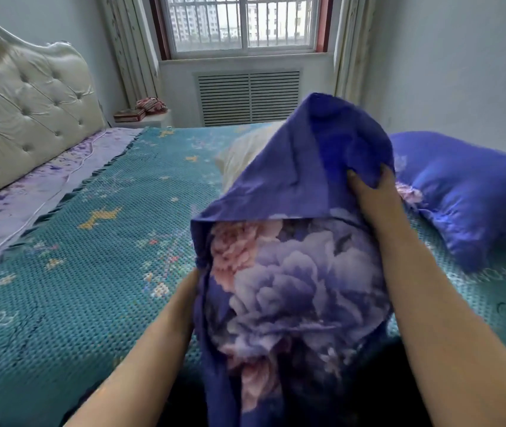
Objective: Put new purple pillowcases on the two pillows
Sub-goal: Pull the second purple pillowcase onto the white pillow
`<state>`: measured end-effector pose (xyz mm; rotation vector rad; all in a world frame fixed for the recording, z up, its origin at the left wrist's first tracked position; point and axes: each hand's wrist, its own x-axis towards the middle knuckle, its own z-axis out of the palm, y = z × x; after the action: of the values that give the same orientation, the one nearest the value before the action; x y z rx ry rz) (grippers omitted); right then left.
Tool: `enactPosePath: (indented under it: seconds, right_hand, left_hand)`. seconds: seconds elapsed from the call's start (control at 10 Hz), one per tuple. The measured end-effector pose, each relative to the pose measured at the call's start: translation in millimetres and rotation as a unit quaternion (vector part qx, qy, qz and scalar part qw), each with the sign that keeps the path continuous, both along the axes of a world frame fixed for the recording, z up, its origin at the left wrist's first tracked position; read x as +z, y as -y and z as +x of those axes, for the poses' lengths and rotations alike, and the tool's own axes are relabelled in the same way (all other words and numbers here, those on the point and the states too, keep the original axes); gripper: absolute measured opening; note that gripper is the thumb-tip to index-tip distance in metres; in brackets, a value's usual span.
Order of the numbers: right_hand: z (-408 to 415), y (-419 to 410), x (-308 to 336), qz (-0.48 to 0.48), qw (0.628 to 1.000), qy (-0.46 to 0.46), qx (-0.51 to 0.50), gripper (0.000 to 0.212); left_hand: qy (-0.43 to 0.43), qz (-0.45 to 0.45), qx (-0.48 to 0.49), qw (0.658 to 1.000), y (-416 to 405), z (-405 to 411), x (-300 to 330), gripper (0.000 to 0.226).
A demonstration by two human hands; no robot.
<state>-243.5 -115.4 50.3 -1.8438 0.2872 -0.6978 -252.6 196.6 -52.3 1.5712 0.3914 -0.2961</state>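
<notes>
pillowcase: purple floral pillowcase (291,272) is held up over the bed (76,272), just in front of the bare pillow (245,155).
bare pillow: cream, lies beyond the pillowcase, mostly hidden; long axis cannot be told.
done pillow: covered pillow (467,198) lies right of the pillowcase, apart from it.
right hand (371,192): fingers curled, gripping the pillowcase's upper fold; nearer to the bare pillow.
left hand: hidden behind the pillowcase's lower left edge; only the forearm shows, grip cannot be told.
opening: mouth of the pillowcase not clearly visible; probably needs finding first.
room: open bed left of the pillowcase; headboard (30,112) well apart.
</notes>
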Motion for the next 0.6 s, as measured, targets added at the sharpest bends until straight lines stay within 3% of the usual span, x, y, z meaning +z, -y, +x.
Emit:
enactPosePath:
  seconds: [0.1,0.2,0.3,0.4,0.5,0.6]
  right_hand:
    - [2.6,0.3,-26.0,-0.098,0.976,-0.189,0.054,0.096]
    - [-12.2,2.4,-62.0,-0.120,0.942,-0.297,0.104,0.073]
    - [-22.2,14.2,-87.3,-0.071,0.961,-0.268,0.006,0.079]
    - [-27.9,24.9,-103.3,-0.058,0.947,-0.314,-0.045,0.064]
    - [-34.9,30.6,-101.7,-0.093,0.943,-0.321,-0.018,0.037]
    - [-32.9,25.6,-88.9,-0.207,0.935,-0.267,-0.110,0.031]
  left_hand:
    - [-0.025,-0.087,0.004,0.996,1.3,-12.5,-56.2,0.012]
    - [0.035,0.066,0.022,0.997,-5.6,-5.6,-78.2,0.038]
    - [0.211,0.240,0.083,0.944,2.5,1.1,-41.7,0.072]
    - [0.351,0.314,-0.024,0.882,15.9,2.0,-9.7,0.078]
    - [0.385,0.419,-0.109,0.815,33.7,12.6,0.9,0.093]
    - [0.457,0.442,-0.119,0.762,58.0,19.6,8.9,0.096]
